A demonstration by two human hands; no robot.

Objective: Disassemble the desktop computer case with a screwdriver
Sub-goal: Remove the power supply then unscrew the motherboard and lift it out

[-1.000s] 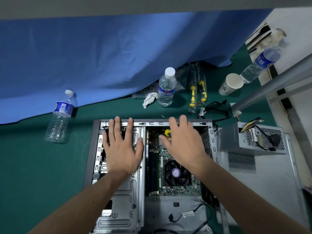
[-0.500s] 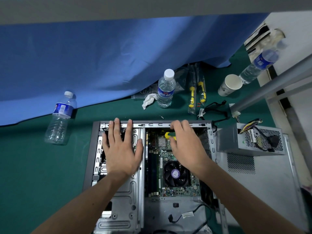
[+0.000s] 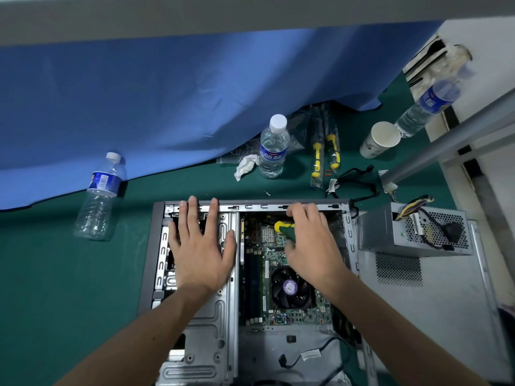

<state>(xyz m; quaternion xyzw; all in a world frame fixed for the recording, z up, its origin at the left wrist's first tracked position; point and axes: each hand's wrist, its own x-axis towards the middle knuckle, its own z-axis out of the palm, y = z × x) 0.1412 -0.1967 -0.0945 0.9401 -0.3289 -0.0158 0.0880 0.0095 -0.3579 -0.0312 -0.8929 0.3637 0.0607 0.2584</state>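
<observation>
The open desktop computer case (image 3: pixel 345 238) lies flat on the green table, its motherboard and CPU fan (image 3: pixel 289 288) exposed. My left hand (image 3: pixel 200 246) rests flat with spread fingers on the metal drive cage (image 3: pixel 206 324) at the case's left side. My right hand (image 3: pixel 309 246) curls its fingers round a yellow-and-green screwdriver (image 3: pixel 284 228) lying inside the case over the motherboard near the far edge. Only the handle end shows; the shaft is hidden under the hand.
A removed power supply (image 3: pixel 412 232) sits on the detached side panel (image 3: pixel 434 316) at right. Behind the case: a water bottle (image 3: pixel 273 149), crumpled tissue (image 3: pixel 245 165), packed screwdrivers (image 3: pixel 324 154), a loose screw (image 3: pixel 267 193), black cables (image 3: pixel 354 182), a paper cup (image 3: pixel 380 139). Another bottle (image 3: pixel 101 196) lies left.
My right hand has gone from lying flat over the motherboard to curling round the screwdriver handle. My left hand has stayed on the drive cage.
</observation>
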